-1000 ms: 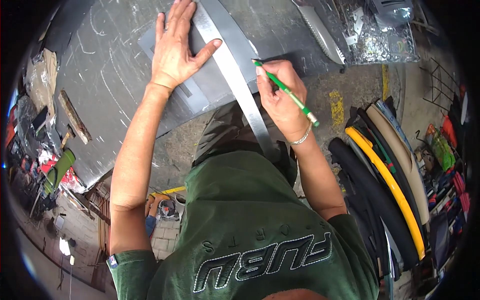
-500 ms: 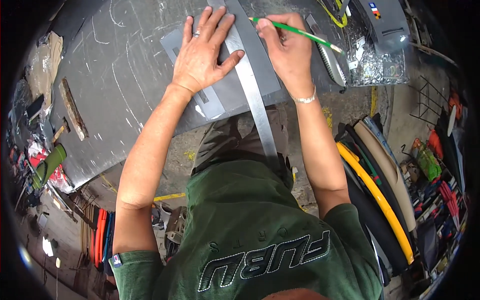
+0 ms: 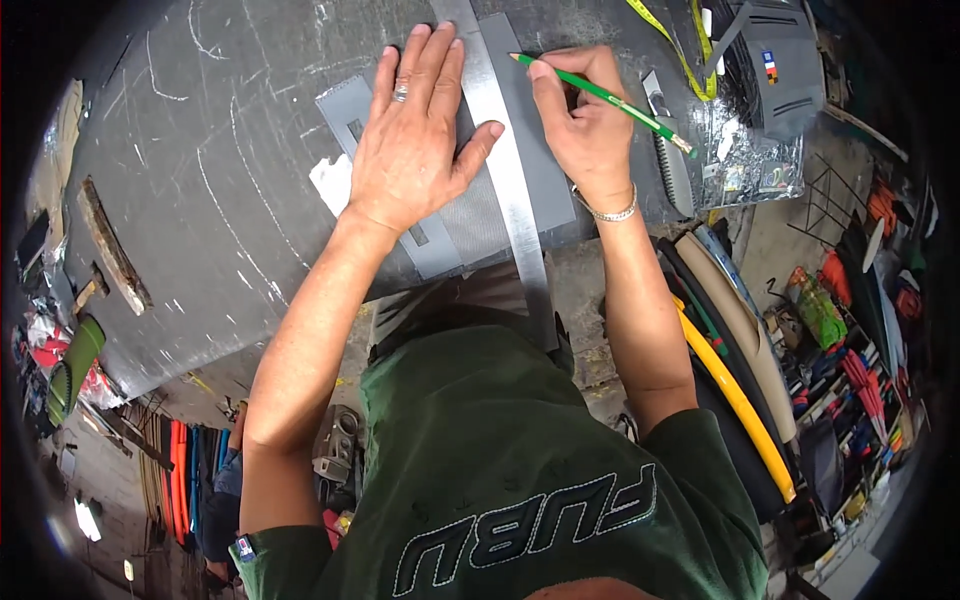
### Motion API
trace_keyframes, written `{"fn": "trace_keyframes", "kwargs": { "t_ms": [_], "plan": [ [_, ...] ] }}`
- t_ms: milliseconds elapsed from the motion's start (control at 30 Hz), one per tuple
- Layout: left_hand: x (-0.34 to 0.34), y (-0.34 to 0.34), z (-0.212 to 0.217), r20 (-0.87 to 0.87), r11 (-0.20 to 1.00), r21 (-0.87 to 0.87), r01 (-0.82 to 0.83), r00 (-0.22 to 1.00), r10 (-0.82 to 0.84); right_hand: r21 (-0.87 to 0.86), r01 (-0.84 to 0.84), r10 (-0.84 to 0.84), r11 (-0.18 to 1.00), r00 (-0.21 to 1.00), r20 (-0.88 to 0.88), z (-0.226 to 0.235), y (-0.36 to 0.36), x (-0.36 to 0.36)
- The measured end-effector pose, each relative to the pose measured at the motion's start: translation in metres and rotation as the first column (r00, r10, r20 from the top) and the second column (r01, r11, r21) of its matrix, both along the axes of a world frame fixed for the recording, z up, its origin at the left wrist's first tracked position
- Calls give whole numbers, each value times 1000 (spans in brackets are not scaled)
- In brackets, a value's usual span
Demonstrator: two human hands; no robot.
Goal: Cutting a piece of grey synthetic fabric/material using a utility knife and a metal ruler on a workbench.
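My left hand (image 3: 412, 140) lies flat, fingers stretched out, on grey sheet material, with its thumb reaching onto a long metal ruler (image 3: 500, 150). The ruler runs across the grey sheet (image 3: 545, 165) and sticks out past the table's near edge toward my body. Under and beside my left hand lies a grey piece with rectangular slots (image 3: 435, 250). In my right hand (image 3: 588, 125) I pinch a green pencil (image 3: 620, 104), its tip over the sheet to the right of the ruler. The pencil is tilted, its blunt end pointing right and toward me.
A utility knife (image 3: 672, 160), yellow tape measure (image 3: 690, 65) and grey pouch-like piece (image 3: 785, 75) lie right on the dark worktable (image 3: 190, 230). A white scrap (image 3: 332, 184) lies beside my left hand, a wooden strip (image 3: 112, 245) farther left. Rolls of material (image 3: 740, 400) stand lower right.
My view has shifted a little. The white scrap beside my left hand now shows. My left hand still presses flat and my right hand still holds the pencil by the ruler.
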State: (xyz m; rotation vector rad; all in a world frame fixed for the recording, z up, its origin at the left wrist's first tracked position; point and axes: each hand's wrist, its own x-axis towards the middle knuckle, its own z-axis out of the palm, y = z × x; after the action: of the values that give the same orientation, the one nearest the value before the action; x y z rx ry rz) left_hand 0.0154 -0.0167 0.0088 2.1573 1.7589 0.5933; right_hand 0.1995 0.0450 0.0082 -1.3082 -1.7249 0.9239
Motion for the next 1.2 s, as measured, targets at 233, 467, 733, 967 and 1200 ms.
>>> {"fn": "trace_keyframes", "kwargs": {
  "t_ms": [233,467,733,967,1200],
  "plan": [
    [-1,-1,-1,-9,1000,6,-2,1000,3,50,-20,19,999,1000,23,1,1,-2],
    [-1,0,-4,-78,999,49,22,997,-18,-350,30,-144,936,942,-302,6,21,6],
    [-8,1,-1,-173,987,45,156,974,-147,14,24,-27,1000,768,640,73,52,93],
    [10,7,8,115,970,162,183,972,-203,-48,10,24,999,758,652,62,14,129],
    [14,2,24,-226,995,-96,37,972,-58,98,40,-91,994,798,595,35,-34,146]
  ]
}}
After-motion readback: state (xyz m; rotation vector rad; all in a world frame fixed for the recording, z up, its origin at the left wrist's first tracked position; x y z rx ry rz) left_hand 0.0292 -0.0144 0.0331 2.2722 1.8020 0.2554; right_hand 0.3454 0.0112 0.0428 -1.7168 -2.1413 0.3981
